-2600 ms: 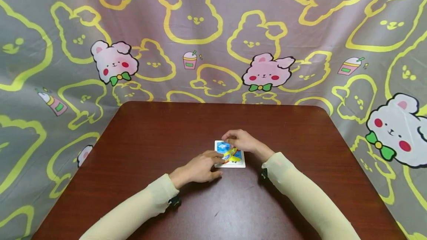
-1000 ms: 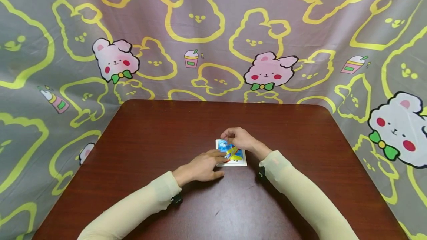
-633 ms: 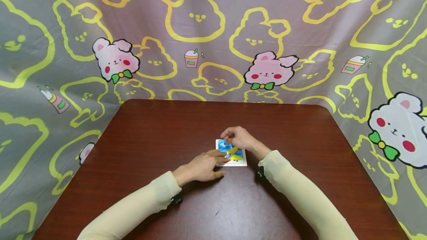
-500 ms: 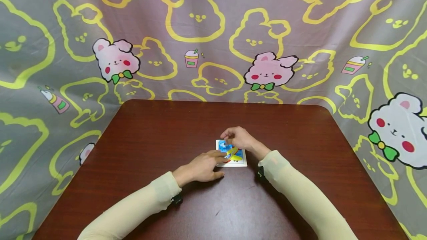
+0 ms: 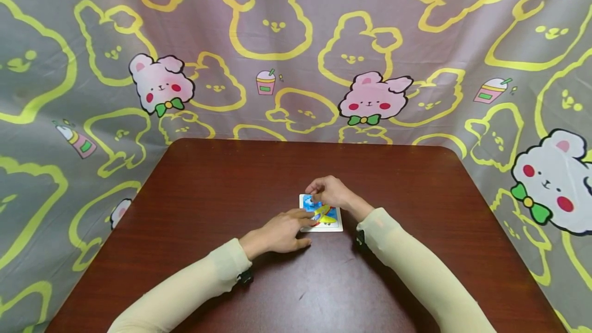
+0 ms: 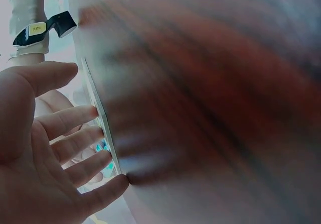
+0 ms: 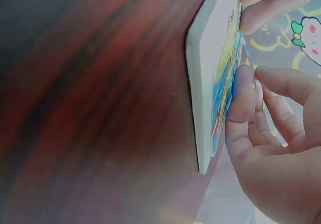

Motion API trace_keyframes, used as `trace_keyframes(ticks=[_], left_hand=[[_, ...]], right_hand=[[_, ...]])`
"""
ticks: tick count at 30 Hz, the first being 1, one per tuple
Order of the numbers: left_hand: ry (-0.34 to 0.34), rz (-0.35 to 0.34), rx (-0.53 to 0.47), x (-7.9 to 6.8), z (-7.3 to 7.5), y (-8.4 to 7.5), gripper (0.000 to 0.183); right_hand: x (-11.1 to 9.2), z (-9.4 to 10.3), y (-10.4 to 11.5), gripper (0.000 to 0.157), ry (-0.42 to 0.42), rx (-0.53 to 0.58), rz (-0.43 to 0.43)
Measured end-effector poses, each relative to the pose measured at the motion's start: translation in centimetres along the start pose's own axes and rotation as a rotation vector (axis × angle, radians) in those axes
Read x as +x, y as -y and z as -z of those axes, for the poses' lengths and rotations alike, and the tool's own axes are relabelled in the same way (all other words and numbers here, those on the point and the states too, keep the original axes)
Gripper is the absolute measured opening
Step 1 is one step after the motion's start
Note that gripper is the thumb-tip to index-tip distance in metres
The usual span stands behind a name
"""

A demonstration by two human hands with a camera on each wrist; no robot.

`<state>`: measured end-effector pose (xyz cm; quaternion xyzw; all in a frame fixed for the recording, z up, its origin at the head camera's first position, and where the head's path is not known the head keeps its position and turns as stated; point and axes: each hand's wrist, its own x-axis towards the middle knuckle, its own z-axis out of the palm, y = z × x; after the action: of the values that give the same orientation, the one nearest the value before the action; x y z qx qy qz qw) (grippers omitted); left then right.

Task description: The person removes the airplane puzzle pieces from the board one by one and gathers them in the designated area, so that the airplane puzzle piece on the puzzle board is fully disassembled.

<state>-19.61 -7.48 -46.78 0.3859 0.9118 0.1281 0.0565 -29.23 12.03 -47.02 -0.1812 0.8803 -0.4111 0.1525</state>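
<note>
Hands [image 5: 279, 232] [image 5: 334, 192] apparently unmoved at the picture board [image 5: 329, 220]

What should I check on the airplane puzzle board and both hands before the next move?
1. Airplane puzzle board flat on the table: ok.
2. Left hand over the board's left side: ok, fingers extended across it.
3. Right hand gripping the thin piece: ok, pinched between thumb and finger in the right wrist view.
4. Thin piece lying flush: not ok, it tilts up from the board.
5. Airplane picture fully visible: not ok, both hands cover parts.
6. Pieces under the left hand seated: cannot tell, hidden.
</note>
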Motion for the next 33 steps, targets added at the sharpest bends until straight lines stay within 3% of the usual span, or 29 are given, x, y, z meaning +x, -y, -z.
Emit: trace_keyframes(ticks=[6,19,26,33], left_hand=[[0.001,0.001,0.002,0.0,0.0,0.0,0.049],[0.000,-0.009,-0.004,0.0,0.1,0.0,0.050],[0.009,-0.004,-0.011,0.1,0.0,0.0,0.050],[0.017,0.003,-0.001,0.1,0.1,-0.1,0.050]], right_hand=[[0.0,0.1,0.0,0.020,0.000,-0.041,0.004],[-0.1,0.4,-0.1,0.019,0.016,-0.001,-0.016],[-0.5,1.7,-0.9,0.018,-0.032,-0.012,-0.001],[-1.1,3.3,-1.9,0.017,-0.048,0.020,-0.050]])
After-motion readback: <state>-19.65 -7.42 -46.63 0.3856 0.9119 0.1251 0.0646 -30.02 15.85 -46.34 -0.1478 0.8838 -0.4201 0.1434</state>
